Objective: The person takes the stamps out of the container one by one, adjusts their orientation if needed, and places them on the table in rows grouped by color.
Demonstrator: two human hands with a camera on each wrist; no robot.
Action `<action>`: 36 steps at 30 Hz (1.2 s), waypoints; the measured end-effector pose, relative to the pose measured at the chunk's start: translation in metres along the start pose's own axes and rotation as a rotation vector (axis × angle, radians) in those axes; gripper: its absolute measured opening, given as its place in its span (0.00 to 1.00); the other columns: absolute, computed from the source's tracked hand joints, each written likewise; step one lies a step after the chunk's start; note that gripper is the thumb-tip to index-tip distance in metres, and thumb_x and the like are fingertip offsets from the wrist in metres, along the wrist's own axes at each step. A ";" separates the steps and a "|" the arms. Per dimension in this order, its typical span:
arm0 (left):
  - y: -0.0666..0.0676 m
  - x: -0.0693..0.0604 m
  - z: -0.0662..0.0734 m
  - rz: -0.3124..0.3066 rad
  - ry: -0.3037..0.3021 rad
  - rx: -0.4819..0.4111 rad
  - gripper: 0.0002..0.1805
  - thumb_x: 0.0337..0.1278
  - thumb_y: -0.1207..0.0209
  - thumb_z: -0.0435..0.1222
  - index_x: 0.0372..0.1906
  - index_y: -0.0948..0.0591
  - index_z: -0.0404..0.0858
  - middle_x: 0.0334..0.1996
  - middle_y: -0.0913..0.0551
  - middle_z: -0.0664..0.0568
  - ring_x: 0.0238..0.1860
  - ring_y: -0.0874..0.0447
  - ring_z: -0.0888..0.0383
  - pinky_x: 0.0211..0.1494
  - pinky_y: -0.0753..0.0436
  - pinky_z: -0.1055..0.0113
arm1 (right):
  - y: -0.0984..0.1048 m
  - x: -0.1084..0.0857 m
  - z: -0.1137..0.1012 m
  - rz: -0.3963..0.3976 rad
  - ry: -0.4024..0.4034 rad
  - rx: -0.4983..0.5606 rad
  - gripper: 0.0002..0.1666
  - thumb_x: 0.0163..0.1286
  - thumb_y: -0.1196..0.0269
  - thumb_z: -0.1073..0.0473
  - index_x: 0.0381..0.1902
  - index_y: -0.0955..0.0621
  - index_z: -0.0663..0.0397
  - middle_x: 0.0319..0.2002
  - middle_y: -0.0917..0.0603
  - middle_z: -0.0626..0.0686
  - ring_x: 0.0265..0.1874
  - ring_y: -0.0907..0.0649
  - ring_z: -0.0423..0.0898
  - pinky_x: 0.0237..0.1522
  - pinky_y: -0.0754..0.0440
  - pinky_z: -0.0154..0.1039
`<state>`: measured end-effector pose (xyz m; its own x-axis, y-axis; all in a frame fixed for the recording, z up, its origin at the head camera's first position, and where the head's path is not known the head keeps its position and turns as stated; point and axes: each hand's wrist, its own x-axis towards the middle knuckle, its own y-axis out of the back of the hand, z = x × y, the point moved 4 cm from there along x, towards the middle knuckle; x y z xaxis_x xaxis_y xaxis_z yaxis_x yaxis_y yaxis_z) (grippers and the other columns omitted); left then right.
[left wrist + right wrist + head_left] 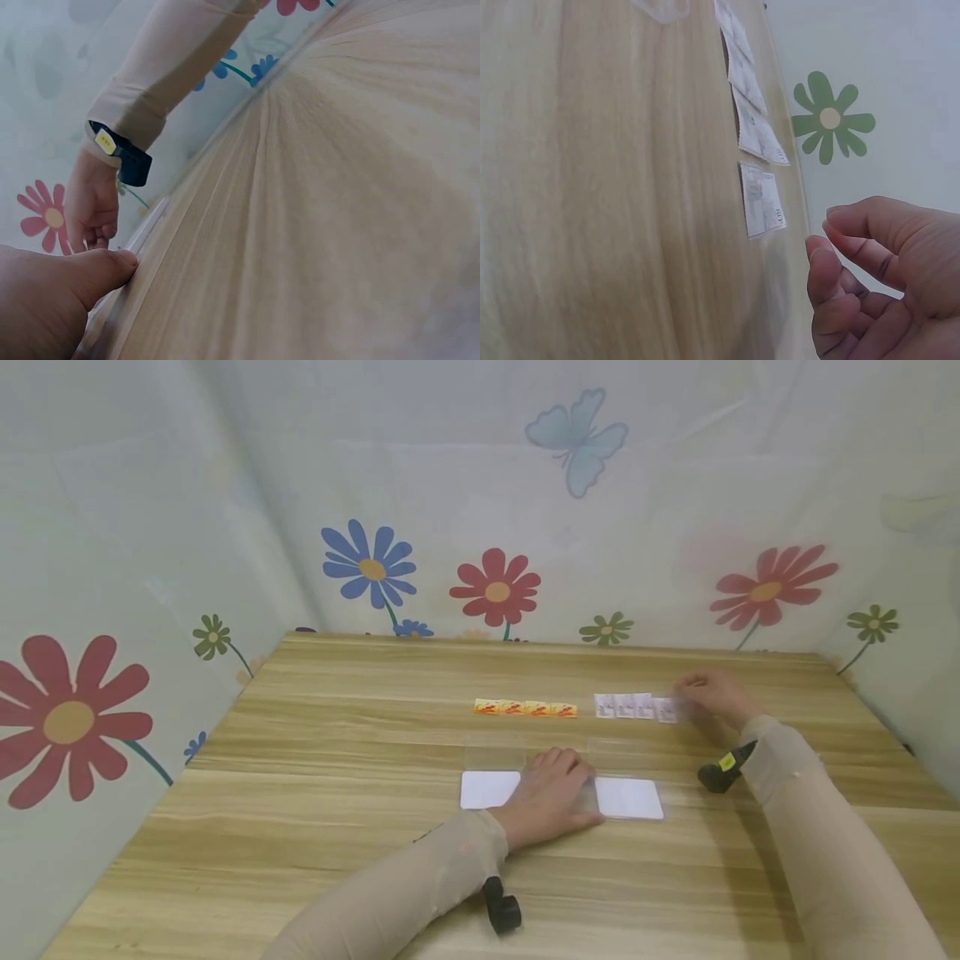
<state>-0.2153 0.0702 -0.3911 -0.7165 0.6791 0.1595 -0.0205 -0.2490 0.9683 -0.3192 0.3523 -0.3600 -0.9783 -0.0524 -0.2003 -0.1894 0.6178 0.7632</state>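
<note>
My right hand (716, 697) is just beyond the right end of a row of small white packets (624, 707). In the right wrist view, this hand (877, 277) has loosely curled fingers with nothing between them, apart from the nearest packet (763, 201). My left hand (547, 797) rests with extended fingers between a left white card-like rectangle (486, 788) and a right one (630, 798), partly covering the left one. What lies under its palm is hidden. Faint clear plastic panels (495, 752) lie behind the white rectangles.
A row of orange and yellow packets (525, 708) lies left of the white ones. The wooden table (300, 760) meets a flowered curtain (637, 527) at its back and left. Each wrist wears a black camera (501, 906).
</note>
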 end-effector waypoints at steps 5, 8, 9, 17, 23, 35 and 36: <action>0.000 0.001 -0.002 0.007 -0.003 0.001 0.30 0.53 0.41 0.61 0.55 0.23 0.46 0.51 0.24 0.55 0.54 0.28 0.58 0.62 0.29 0.62 | 0.002 -0.002 -0.004 0.010 0.003 0.014 0.24 0.71 0.45 0.55 0.57 0.27 0.69 0.52 0.22 0.70 0.44 0.20 0.54 0.37 0.25 0.33; 0.000 0.001 -0.003 0.005 -0.004 0.001 0.30 0.53 0.41 0.61 0.55 0.23 0.46 0.51 0.24 0.55 0.54 0.28 0.58 0.62 0.29 0.62 | 0.003 -0.004 -0.006 0.019 0.017 0.012 0.23 0.72 0.46 0.55 0.56 0.27 0.68 0.51 0.22 0.70 0.44 0.20 0.55 0.38 0.24 0.34; 0.001 0.001 -0.003 0.003 -0.003 0.001 0.31 0.54 0.41 0.61 0.55 0.23 0.46 0.51 0.24 0.55 0.54 0.28 0.58 0.62 0.29 0.62 | 0.003 -0.004 -0.007 0.020 0.018 0.014 0.23 0.73 0.46 0.54 0.57 0.27 0.68 0.52 0.22 0.70 0.44 0.20 0.55 0.38 0.24 0.34; 0.000 0.003 -0.004 0.003 0.001 0.009 0.31 0.53 0.41 0.61 0.55 0.23 0.45 0.51 0.24 0.55 0.53 0.28 0.58 0.61 0.29 0.62 | 0.005 -0.010 -0.011 0.038 0.047 0.038 0.27 0.74 0.48 0.49 0.57 0.28 0.68 0.54 0.23 0.71 0.46 0.18 0.59 0.39 0.21 0.37; 0.000 0.001 -0.003 -0.011 -0.003 0.011 0.32 0.54 0.41 0.62 0.56 0.24 0.46 0.50 0.24 0.55 0.53 0.28 0.58 0.61 0.29 0.62 | 0.005 -0.017 -0.014 0.042 0.094 0.082 0.26 0.74 0.48 0.51 0.57 0.28 0.69 0.54 0.23 0.72 0.45 0.18 0.59 0.39 0.20 0.39; 0.021 -0.002 0.002 0.048 -0.035 0.047 0.30 0.54 0.41 0.59 0.56 0.24 0.45 0.50 0.24 0.54 0.53 0.28 0.58 0.61 0.30 0.63 | 0.006 -0.036 -0.026 0.081 0.147 -0.011 0.25 0.75 0.49 0.51 0.59 0.28 0.67 0.53 0.22 0.70 0.42 0.18 0.55 0.40 0.19 0.41; 0.024 -0.002 0.002 0.055 -0.036 0.048 0.30 0.54 0.40 0.59 0.56 0.24 0.45 0.50 0.24 0.54 0.53 0.28 0.58 0.61 0.30 0.63 | 0.006 -0.038 -0.027 0.084 0.153 -0.020 0.25 0.75 0.49 0.52 0.59 0.28 0.67 0.54 0.22 0.71 0.43 0.18 0.56 0.41 0.19 0.43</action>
<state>-0.2135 0.0643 -0.3682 -0.6900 0.6901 0.2183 0.0523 -0.2533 0.9660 -0.2853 0.3362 -0.3311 -0.9919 -0.1205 -0.0407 -0.1063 0.6091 0.7859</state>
